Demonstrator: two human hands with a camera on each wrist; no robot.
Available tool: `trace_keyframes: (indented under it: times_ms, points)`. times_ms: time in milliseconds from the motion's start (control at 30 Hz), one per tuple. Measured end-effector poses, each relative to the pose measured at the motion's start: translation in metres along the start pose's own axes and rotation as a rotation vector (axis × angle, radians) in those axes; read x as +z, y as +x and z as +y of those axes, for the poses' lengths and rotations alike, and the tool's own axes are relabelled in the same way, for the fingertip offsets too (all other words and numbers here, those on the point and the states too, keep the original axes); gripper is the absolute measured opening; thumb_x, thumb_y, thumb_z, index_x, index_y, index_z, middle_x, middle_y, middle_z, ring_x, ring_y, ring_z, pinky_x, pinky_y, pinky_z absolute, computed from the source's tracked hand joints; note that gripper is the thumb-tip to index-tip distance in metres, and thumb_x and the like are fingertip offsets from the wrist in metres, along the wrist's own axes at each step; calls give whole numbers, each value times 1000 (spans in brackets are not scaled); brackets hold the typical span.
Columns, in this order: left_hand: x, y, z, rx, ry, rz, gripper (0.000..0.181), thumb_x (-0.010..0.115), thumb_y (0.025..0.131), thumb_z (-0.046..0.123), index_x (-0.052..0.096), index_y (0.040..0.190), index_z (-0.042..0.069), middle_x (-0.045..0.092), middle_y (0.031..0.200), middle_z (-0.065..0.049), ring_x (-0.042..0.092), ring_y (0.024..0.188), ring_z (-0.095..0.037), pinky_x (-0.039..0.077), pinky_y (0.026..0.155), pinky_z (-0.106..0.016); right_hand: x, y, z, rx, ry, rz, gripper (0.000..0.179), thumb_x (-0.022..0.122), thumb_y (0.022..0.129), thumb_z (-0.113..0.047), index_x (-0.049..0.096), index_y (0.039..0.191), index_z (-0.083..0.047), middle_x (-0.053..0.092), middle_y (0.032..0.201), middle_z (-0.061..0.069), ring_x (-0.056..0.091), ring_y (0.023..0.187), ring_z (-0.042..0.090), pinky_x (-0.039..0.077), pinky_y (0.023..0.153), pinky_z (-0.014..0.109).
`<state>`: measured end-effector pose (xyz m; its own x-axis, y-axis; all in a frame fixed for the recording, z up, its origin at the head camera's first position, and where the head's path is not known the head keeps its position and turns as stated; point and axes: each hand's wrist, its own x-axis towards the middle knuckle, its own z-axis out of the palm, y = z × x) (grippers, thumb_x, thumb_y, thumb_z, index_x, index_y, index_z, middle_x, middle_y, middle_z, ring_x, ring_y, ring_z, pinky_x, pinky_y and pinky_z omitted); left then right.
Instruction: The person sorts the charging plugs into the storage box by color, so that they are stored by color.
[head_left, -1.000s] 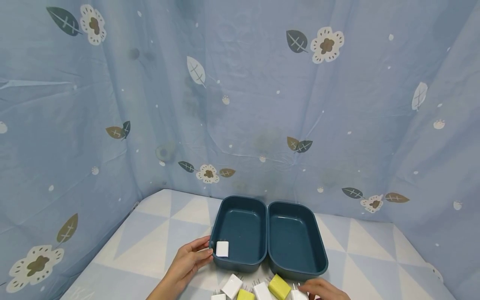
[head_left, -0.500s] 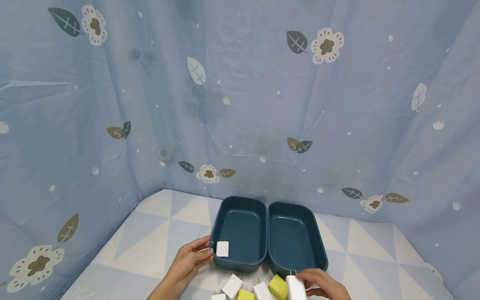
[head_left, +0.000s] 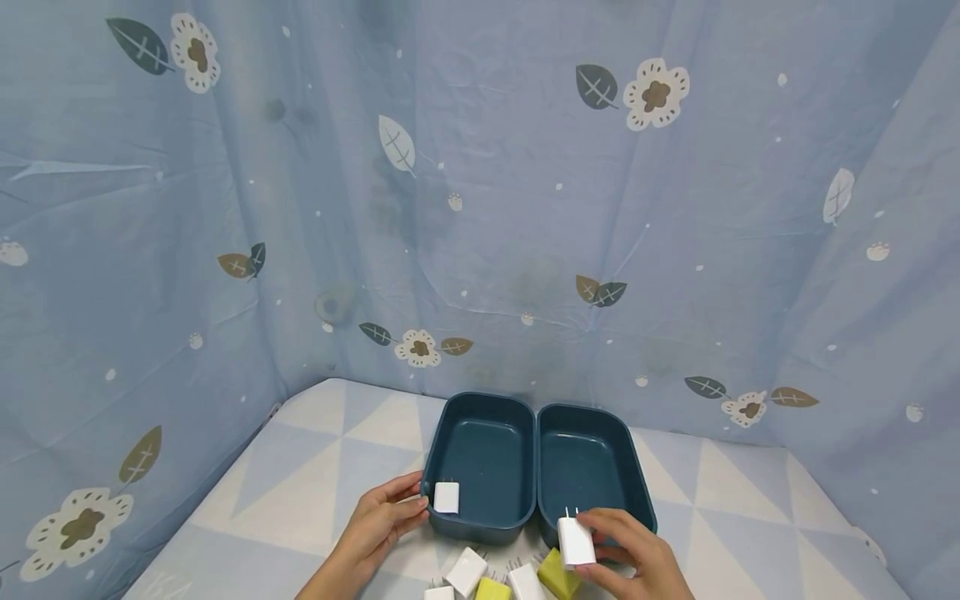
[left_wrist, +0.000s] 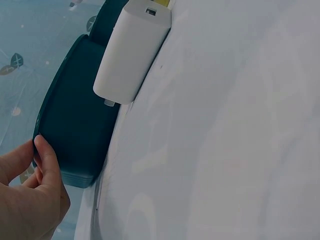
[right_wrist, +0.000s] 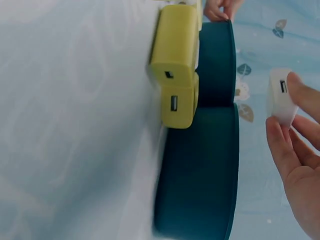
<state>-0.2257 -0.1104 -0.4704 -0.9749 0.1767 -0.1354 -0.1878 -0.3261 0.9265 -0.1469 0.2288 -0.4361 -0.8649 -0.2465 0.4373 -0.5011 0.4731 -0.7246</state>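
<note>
Between thumb and fingers my right hand (head_left: 633, 554) holds a white USB charger plug (head_left: 576, 543), raised near the front edge of the right teal bin (head_left: 592, 467). Its prongs point away from me, and its USB port shows in the right wrist view. My left hand (head_left: 381, 523) pinches the left rim of the left teal bin (head_left: 487, 467), thumb outside. Inside that bin, at its front left corner, lies another white charger (head_left: 447, 497). White chargers (head_left: 467, 572) and yellow chargers (head_left: 558, 575) lie in front of the bins, partly cut off by the frame.
The two bins stand side by side on a table with a blue and white triangle-patterned cover (head_left: 300, 467). A blue floral curtain (head_left: 480, 208) hangs behind and along the sides.
My right hand has picked the white charger up from the row and brought it up and left, to the right bin's front edge. The left hand keeps its place on the rim.
</note>
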Motion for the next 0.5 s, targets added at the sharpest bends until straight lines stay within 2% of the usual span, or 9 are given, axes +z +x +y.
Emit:
trace_keyframes:
  times_ms: [233,500]
  points:
    - [-1,-1,1,11,-4,-2,61,66,81,-3,37,134,-13,49,114,-16,60,86,-17,54,80,-29,9,13,-2,-7,30,12,46,76,76,-25,61,119,-15,57,114,-1,56,86,12,56,69,23]
    - [0,-1,0,22,1,1,62,66,81,-2,36,134,-14,49,114,-15,60,87,-17,54,82,-30,20,17,-2,-56,58,15,47,75,75,-22,61,119,-14,58,114,3,55,86,14,56,68,23]
